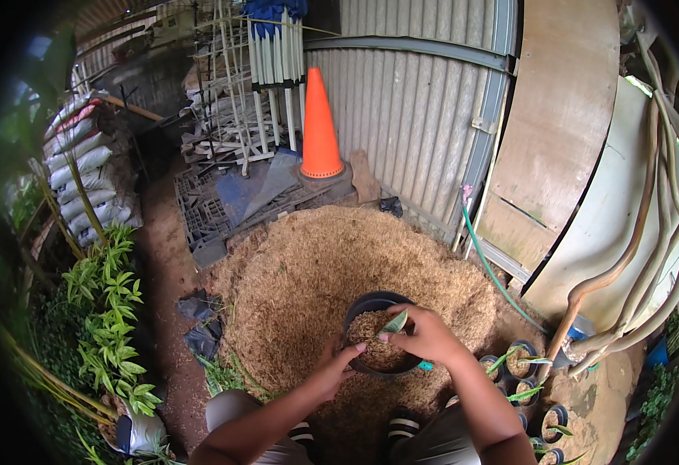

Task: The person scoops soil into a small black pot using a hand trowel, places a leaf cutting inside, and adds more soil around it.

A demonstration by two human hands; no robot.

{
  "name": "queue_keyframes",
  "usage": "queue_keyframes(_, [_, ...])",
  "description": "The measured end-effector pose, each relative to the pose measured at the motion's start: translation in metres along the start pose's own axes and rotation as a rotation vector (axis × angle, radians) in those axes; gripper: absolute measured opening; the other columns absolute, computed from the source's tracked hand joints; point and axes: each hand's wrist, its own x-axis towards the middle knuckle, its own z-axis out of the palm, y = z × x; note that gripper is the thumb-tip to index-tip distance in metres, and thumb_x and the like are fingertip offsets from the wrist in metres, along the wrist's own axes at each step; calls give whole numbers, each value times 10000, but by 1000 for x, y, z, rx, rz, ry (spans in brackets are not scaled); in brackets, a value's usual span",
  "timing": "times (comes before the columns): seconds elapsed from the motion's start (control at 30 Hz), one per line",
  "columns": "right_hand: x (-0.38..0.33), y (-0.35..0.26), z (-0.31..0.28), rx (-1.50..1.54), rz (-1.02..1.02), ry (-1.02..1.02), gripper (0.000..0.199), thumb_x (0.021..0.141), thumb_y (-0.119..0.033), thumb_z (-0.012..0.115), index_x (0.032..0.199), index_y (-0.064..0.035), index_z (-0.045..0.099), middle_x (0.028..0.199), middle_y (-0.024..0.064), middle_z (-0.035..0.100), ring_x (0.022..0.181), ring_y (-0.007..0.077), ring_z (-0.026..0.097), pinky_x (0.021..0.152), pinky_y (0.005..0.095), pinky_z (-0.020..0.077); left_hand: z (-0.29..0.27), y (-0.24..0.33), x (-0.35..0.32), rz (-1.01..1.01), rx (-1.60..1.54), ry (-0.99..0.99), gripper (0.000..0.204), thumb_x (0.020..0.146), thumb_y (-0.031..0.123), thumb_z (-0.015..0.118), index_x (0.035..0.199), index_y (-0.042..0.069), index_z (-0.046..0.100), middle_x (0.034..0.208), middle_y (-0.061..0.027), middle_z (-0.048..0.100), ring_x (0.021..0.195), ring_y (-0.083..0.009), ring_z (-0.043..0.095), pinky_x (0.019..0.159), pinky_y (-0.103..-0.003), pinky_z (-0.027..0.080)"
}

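A round black plant pot [372, 299] is held up in front of me, over the near part of a large husk heap [285, 325]. Brown, husk-like potting mix [378, 358] fills much of it. My left hand [330, 369] grips the pot's left side, its thumb lying over the rim. From the right, my right hand [431, 338] reaches over the pot and pinches a short green leaf cutting [394, 322], which stands tilted in the mix. The fingers hide part of the leaf, and its lower end cannot be seen.
Several small potted plants [524, 390] stand at the right, near twisted woody stems [626, 271]. A green hose [490, 267] runs down by the metal wall. Beyond the heap stand an orange cone [321, 132] and a black pallet [200, 209]. Stacked sacks [91, 174] and leafy plants [118, 310] line the left.
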Motion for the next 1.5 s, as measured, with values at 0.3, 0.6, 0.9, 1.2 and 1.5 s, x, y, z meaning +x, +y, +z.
queue_keyframes(0.3, [-19, -22, -26, -12, 13, -321, 192, 865, 3, 584, 1013, -25, 703, 951, 140, 715, 887, 252, 693, 789, 364, 537, -1, -4, 10, -1, 42, -17, 1006, 838, 482, 768, 1522, 46, 173, 1413, -182, 440, 1258, -270, 508, 1045, -512, 400])
queue_keyframes(0.6, [-17, 4, 21, -33, -19, -372, 385, 859, -13, 520, 1223, -4, 644, 1098, 243, 675, 1037, 407, 648, 903, 444, 506, 10, -18, 5, -10, 33, -31, 930, 846, 439, 775, 1501, 65, 231, 1391, -141, 461, 1235, -240, 520, 1005, -464, 428])
queue_keyframes(0.9, [-21, 0, -61, -80, 185, -378, 427, 843, 75, 511, 1243, 2, 642, 1143, 165, 718, 1026, 211, 699, 900, 326, 542, -9, -5, 10, 5, 3, -13, 1013, 845, 447, 761, 1545, 35, 156, 1426, -182, 451, 1260, -283, 513, 1032, -481, 429])
queue_keyframes(1.2, [-17, 12, -21, -155, 138, -292, 419, 786, 16, 523, 1164, -69, 683, 1025, 261, 672, 994, 424, 639, 861, 461, 513, -6, 3, 3, -50, 133, -135, 942, 859, 465, 732, 1541, 68, 218, 1401, -160, 478, 1281, -273, 486, 1045, -530, 398])
queue_keyframes(1.5, [-21, 13, -26, -144, 105, -329, 311, 834, -25, 557, 1097, -71, 718, 998, 155, 728, 978, 306, 693, 859, 393, 533, -5, -2, 6, -41, 60, -121, 907, 867, 466, 720, 1534, 95, 230, 1443, -153, 427, 1322, -292, 425, 1055, -560, 365])
